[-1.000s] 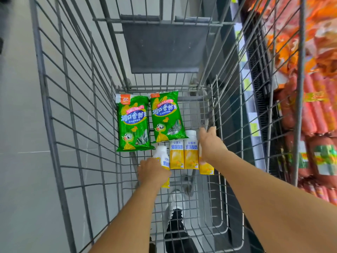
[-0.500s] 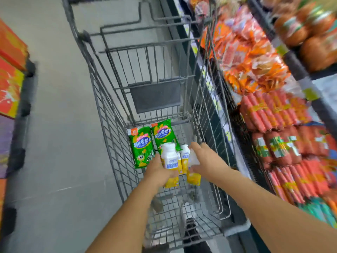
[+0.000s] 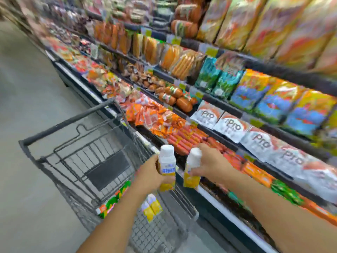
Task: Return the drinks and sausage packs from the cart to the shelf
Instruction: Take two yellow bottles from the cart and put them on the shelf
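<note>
gripping 1 drink bottle (image 3: 166, 167) per hand (above the cart (image 3: 76, 157))

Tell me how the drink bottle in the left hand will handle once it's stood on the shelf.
The drink bottle looks rigid: the left hand wraps it without denting it. Tall and narrow, it would probably tip if nudged, and roll if it fell.

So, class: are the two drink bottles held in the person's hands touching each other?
Apart. The head view shows the left hand's bottle and the right hand's bottle with a plain strip of dark shelf visible between them.
</note>
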